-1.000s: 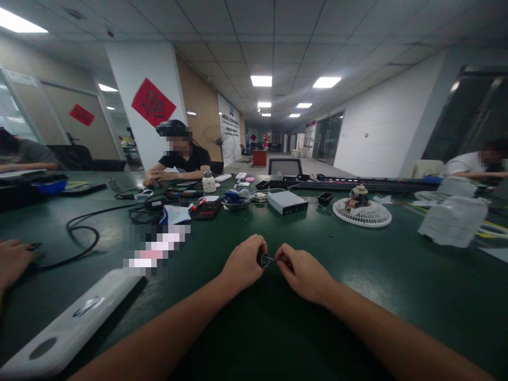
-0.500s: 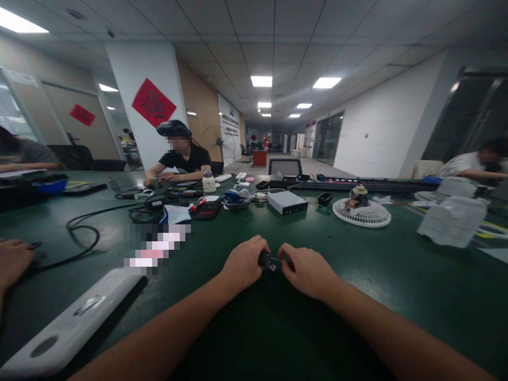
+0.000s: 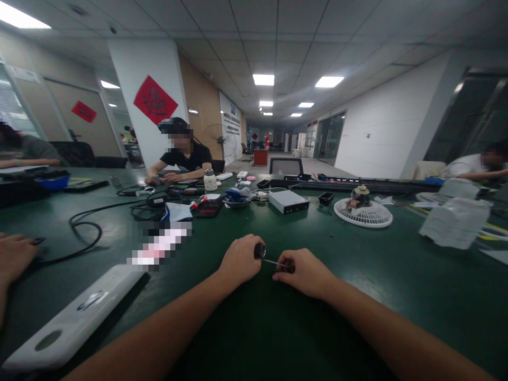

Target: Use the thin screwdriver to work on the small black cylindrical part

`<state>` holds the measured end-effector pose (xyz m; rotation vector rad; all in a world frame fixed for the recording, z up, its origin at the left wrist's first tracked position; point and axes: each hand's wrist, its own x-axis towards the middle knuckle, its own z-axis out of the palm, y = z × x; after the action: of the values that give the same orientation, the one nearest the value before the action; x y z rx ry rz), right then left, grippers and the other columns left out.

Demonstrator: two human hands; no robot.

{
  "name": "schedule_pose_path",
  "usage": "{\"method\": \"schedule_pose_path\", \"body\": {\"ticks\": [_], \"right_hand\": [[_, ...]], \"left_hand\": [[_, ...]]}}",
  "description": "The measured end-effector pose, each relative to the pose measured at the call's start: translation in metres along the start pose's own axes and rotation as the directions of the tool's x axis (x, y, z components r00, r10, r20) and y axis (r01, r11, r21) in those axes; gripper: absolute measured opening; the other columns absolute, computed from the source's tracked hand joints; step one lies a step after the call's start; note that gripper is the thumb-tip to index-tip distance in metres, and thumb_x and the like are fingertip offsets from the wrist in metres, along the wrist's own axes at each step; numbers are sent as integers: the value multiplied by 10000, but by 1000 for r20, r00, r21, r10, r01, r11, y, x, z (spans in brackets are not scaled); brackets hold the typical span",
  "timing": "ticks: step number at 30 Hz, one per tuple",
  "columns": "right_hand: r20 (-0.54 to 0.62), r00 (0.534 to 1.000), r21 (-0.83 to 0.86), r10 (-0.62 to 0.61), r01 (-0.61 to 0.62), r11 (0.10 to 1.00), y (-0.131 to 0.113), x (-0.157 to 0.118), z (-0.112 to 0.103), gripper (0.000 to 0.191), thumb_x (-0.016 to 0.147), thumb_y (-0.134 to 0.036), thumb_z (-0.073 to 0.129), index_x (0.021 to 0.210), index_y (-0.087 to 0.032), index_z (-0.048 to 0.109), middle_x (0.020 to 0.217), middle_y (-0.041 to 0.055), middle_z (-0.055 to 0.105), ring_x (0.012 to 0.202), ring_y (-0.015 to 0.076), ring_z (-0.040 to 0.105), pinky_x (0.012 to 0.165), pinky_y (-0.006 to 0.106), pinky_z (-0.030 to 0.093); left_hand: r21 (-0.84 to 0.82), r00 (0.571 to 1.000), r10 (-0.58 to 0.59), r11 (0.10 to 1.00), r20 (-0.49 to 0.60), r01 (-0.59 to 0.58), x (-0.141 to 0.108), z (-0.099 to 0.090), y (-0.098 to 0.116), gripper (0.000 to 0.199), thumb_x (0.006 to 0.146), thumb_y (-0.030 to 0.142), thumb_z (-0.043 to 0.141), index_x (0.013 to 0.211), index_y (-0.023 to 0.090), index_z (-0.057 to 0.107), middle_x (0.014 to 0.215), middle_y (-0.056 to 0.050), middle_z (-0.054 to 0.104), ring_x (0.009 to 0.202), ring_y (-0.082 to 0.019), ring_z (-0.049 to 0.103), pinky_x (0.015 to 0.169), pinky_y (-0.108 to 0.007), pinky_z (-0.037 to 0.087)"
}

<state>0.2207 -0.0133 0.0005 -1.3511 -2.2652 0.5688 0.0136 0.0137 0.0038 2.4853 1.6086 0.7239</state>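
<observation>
My left hand [image 3: 240,260] is closed around a small dark cylinder [image 3: 260,250], whose round end faces right and looks hollow. Across the gap between the hands runs a thin metal rod [image 3: 271,261]. My right hand [image 3: 308,272] pinches a small dark brownish part [image 3: 289,266] at the rod's right end, with the fingers covering much of it. The rod's left end lies close to the cylinder; whether they touch I cannot tell. Both hands are just above the green table [image 3: 254,328].
A long white casing [image 3: 79,315] lies at left, near another person's hand [image 3: 18,256]. Farther back are a grey drive box [image 3: 288,201], a white fan grille [image 3: 363,213], a white bottle [image 3: 210,180] and black cables [image 3: 85,225]. A wrapped white object [image 3: 455,222] stands at right.
The small dark part and rod in my right hand have come away from the cylinder. My left hand has tilted the cylinder so its round end shows. The view has shifted slightly.
</observation>
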Motion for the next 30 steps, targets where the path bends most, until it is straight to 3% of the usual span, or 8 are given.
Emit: {"method": "schedule_pose_path", "body": {"ticks": [4, 10, 14, 19, 27, 30], "right_hand": [[-117, 993, 55, -14, 20, 998, 5, 5, -1, 139, 785, -351, 752, 859, -234, 764, 791, 2, 714, 711, 171, 625, 610, 264, 414], [-207, 977, 88, -49, 69, 994, 7, 9, -1, 157, 856, -257, 676, 978, -230, 771, 893, 12, 733, 795, 172, 643, 724, 272, 448], [-230, 972, 107, -41, 67, 992, 5, 9, 1, 169, 848, -243, 678, 998, -225, 754, 846, 6, 739, 727, 166, 648, 655, 259, 455], [-285, 958, 78, -29, 54, 995, 3, 7, 1, 101, 794, -227, 728, 894, -218, 737, 807, -4, 713, 712, 160, 629, 648, 261, 429], [-278, 960, 115, 35, -2, 993, 0, 6, 5, 133, 776, -310, 742, 826, -209, 673, 729, -20, 681, 648, 148, 609, 572, 243, 400], [-276, 960, 160, 48, -4, 987, 0, 6, 6, 144, 808, -313, 703, 883, -203, 648, 779, -8, 694, 651, 147, 612, 563, 242, 408]], "left_hand": [[-10, 1000, 14, 1000, -16, -14, 0, 0, 0, 250, 750, 98, 587, 948, 222, 675, 963, -42, 661, 885, -210, 610, 769, -324, 450], [-50, 997, 79, 996, 3, -79, -1, 1, 4, 248, 780, 120, 582, 968, 236, 695, 937, -33, 686, 896, -200, 619, 809, -322, 459], [-73, 982, 184, 981, 42, -181, -2, 0, 9, 261, 807, 158, 589, 1017, 259, 706, 899, -16, 713, 891, -204, 628, 867, -354, 447], [-130, 948, 311, 945, 66, -301, -4, -2, 11, 355, 792, 175, 630, 1127, 274, 693, 1045, -17, 725, 969, -214, 632, 925, -359, 421], [-182, 931, 360, 921, 62, -344, -3, -1, 10, 346, 781, 174, 660, 1106, 289, 687, 1054, 10, 717, 992, -200, 629, 943, -358, 402], [-222, 952, 306, 929, 17, -294, -2, 2, 8, 302, 760, 162, 669, 1042, 268, 695, 1034, 9, 714, 985, -195, 632, 900, -331, 428]]}}
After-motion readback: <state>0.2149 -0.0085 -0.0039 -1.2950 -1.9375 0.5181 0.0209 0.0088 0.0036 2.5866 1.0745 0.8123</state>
